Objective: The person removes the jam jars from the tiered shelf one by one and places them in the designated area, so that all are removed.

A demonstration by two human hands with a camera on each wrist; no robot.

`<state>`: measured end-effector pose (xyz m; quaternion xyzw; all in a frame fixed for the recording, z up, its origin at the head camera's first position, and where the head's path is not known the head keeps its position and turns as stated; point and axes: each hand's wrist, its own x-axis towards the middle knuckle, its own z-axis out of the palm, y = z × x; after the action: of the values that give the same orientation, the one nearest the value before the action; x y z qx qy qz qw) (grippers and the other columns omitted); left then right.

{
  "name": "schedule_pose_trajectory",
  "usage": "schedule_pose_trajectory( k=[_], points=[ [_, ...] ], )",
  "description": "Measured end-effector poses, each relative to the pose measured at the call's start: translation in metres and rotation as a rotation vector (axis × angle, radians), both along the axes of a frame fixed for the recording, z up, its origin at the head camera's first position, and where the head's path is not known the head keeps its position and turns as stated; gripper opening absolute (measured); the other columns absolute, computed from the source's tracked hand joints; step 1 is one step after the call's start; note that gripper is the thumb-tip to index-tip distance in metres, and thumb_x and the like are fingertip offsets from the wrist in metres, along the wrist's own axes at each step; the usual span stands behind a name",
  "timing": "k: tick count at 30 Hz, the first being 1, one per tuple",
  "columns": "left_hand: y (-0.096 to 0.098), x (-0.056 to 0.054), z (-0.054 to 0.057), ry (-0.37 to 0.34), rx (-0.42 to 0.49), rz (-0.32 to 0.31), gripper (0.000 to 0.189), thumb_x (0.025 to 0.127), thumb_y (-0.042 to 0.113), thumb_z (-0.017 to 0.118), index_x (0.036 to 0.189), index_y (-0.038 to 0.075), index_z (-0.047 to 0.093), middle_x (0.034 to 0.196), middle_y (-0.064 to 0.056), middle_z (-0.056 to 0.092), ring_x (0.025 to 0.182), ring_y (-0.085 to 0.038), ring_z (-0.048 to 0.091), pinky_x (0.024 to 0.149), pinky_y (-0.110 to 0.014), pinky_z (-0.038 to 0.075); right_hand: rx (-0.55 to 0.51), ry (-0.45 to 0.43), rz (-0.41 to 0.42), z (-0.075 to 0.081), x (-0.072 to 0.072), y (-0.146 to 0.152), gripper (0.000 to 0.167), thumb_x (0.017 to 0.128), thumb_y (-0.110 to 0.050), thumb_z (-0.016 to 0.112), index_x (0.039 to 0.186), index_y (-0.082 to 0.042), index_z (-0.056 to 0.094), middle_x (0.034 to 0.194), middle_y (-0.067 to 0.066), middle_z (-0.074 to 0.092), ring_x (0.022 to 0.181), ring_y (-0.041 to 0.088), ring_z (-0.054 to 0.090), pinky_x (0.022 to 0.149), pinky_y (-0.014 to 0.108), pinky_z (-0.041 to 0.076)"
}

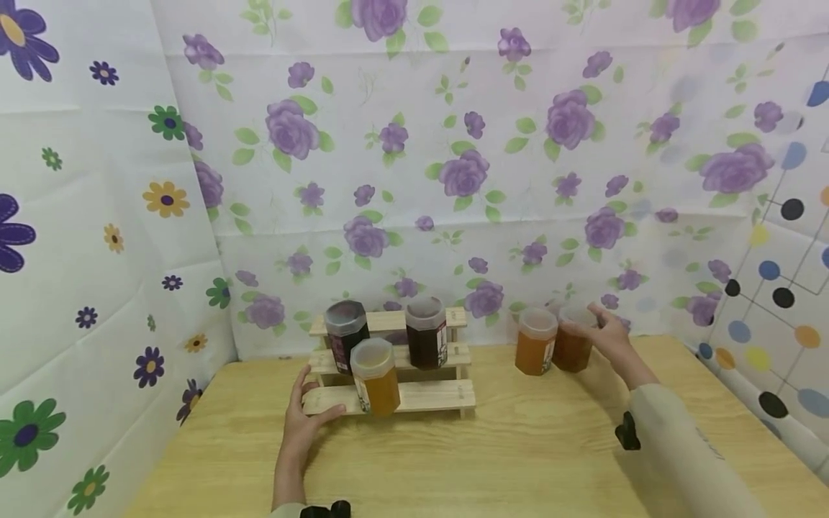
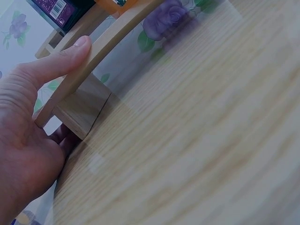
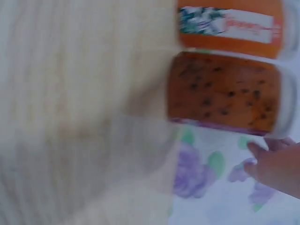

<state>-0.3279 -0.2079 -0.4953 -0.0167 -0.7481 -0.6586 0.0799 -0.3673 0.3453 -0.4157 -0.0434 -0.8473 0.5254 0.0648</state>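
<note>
My left hand (image 1: pixel 301 424) grips the left end of a three-step wooden rack (image 1: pixel 434 396). In the left wrist view its thumb lies on the front board (image 2: pixel 101 49), its other fingers partly hidden behind. An amber jar (image 1: pixel 382 392) stands on the bottom step. Two dark jars, one on the left (image 1: pixel 348 344) and one on the right (image 1: pixel 424 347), stand behind it. My right hand (image 1: pixel 612 342) is beside the lid of a reddish-brown jar (image 1: pixel 570 352). In the right wrist view this jar (image 3: pixel 225 93) shows dark specks, and the fingers (image 3: pixel 262 164) are just off its lid.
An orange jar (image 1: pixel 535 352) with a white label stands close to the left of the brown one. Both are on the wooden table (image 1: pixel 518 446) near its back edge. A floral sheet (image 1: pixel 414 180) hangs behind, with patterned sheets at both sides.
</note>
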Motion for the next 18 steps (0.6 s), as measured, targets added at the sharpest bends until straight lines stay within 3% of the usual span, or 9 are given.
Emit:
schedule_pose_trajectory(
  k=[3,10,18],
  points=[
    [-0.001,0.001,-0.001,-0.003,0.007,0.002,0.105,0.08,0.004,0.079,0.158,0.027,0.012,0.15,-0.02,0.026,0.14,-0.037,0.023,0.113,-0.059,0.024,-0.014,0.003,0.004,0.014,0.003,-0.007,0.102,0.091,-0.054,0.061,0.157,-0.006,0.0,0.163,0.02,-0.003,0.149,0.047,0.0,0.116,0.065,0.016],
    [-0.001,0.002,0.001,0.006,-0.006,0.004,0.105,0.08,0.005,0.078,0.158,0.027,0.012,0.15,-0.019,0.027,0.14,-0.038,0.024,0.111,-0.058,0.026,-0.016,0.134,0.057,0.05,0.016,-0.054,0.093,0.091,-0.051,0.062,0.157,-0.008,0.012,0.164,0.015,0.011,0.15,0.043,0.008,0.117,0.065,0.015],
    [0.0,0.002,0.002,0.006,-0.015,0.007,0.105,0.079,0.007,0.08,0.158,0.026,0.014,0.148,-0.018,0.029,0.138,-0.036,0.027,0.11,-0.054,0.029,-0.093,0.193,0.204,0.053,0.025,-0.126,0.081,0.092,-0.039,0.066,0.156,-0.011,0.023,0.163,0.011,0.02,0.152,0.034,0.011,0.119,0.06,0.015]
  ],
)
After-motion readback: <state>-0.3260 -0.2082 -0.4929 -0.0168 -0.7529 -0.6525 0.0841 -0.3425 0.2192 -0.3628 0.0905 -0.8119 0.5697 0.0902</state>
